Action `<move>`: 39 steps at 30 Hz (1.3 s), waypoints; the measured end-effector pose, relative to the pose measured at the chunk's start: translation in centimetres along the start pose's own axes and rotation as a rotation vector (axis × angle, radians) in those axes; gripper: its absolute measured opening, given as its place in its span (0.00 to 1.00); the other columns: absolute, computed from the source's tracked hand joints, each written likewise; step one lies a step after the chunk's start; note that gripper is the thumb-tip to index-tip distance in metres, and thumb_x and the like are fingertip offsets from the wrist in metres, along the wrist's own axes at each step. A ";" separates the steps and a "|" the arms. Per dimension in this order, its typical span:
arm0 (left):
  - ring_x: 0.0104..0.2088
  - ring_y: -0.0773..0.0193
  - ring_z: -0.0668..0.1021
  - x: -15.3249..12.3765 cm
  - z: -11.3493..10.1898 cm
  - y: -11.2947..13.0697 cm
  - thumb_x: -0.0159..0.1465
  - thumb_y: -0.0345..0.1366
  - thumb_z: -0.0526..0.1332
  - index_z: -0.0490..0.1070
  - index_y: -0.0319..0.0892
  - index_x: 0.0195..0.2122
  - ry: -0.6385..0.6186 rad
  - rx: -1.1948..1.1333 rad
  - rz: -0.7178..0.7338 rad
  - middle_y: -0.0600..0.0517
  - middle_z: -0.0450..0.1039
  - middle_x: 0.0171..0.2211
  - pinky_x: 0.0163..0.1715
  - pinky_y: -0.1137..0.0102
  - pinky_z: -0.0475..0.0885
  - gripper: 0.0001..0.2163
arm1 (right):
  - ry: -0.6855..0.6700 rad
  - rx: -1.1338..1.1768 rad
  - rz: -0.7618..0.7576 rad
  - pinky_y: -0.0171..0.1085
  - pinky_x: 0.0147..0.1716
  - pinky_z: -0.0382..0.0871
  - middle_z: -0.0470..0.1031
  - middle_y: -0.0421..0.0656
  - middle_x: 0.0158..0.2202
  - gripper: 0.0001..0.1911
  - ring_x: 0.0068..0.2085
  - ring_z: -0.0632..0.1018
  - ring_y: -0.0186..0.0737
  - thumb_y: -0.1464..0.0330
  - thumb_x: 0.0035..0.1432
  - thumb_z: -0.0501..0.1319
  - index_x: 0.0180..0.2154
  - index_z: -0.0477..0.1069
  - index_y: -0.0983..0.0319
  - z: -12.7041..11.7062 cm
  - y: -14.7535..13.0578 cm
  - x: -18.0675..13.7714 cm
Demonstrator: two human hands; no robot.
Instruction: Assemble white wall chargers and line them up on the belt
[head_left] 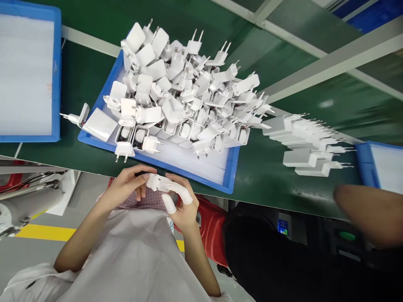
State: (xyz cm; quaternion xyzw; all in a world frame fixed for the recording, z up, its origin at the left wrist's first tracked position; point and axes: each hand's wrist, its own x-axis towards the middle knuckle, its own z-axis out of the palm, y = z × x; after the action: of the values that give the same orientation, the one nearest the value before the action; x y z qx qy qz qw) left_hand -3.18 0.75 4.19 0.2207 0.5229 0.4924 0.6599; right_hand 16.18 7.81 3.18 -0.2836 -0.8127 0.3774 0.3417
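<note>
Between my two hands, just off the table's front edge, is a white plug adapter (156, 182) with its pin face turned up. My left hand (129, 184) grips its left end between thumb and fingers. White finger cots cover the thumb and a finger of my right hand (182, 203), which is closed on the adapter's right side. Just beyond lies a blue tray (231, 167) heaped with white plug adapters (176, 96). Several near its front show open housings with parts inside, their pin caps hanging loose. One housing (100, 124) rests on the tray's left rim beside its cap.
Finished-looking white adapters (310, 144) stand in rows on the green table (261, 167) at right. Blue trays are at the far left (56, 84) and far right (365, 163). A co-worker's blurred arm (371, 214) reaches in at right. A red stool (212, 230) is beside me.
</note>
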 end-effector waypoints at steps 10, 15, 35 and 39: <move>0.23 0.65 0.72 -1.3 -0.5 0.2 0.66 0.49 0.63 0.73 0.39 0.53 0.130 0.072 0.065 0.54 0.70 0.21 0.25 0.73 0.68 0.22 | -0.159 -0.158 -0.004 0.37 0.37 0.78 0.79 0.45 0.44 0.14 0.40 0.83 0.42 0.70 0.62 0.61 0.50 0.69 0.55 -0.2 -0.1 1.2; 0.28 0.63 0.72 -1.7 -1.6 0.0 0.68 0.50 0.60 0.74 0.44 0.54 0.206 0.185 0.090 0.47 0.78 0.36 0.28 0.71 0.68 0.19 | 0.285 -0.208 0.144 0.42 0.41 0.77 0.77 0.46 0.42 0.10 0.43 0.80 0.45 0.67 0.57 0.63 0.42 0.69 0.57 -6.2 1.9 1.4; 0.17 0.61 0.71 0.8 -1.8 -2.3 0.57 0.65 0.61 0.74 0.47 0.46 0.413 0.198 0.170 0.43 0.81 0.45 0.14 0.65 0.68 0.28 | 0.865 -0.683 0.785 0.49 0.49 0.75 0.74 0.47 0.52 0.17 0.49 0.77 0.44 0.63 0.66 0.64 0.53 0.70 0.63 -25.1 16.5 10.2; 0.18 0.63 0.72 0.4 -1.8 -2.5 0.59 0.61 0.63 0.74 0.46 0.47 0.399 0.153 0.199 0.43 0.81 0.45 0.15 0.67 0.68 0.26 | 0.902 -0.712 0.645 0.52 0.49 0.73 0.68 0.55 0.57 0.18 0.44 0.78 0.46 0.66 0.63 0.62 0.53 0.70 0.66 -24.0 12.6 10.3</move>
State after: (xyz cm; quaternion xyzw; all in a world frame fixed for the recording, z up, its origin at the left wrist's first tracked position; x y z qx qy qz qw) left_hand -3.82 -0.38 1.34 0.2186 0.6543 0.5480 0.4730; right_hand 30.98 32.25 8.08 -0.7389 -0.5393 0.0129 0.4038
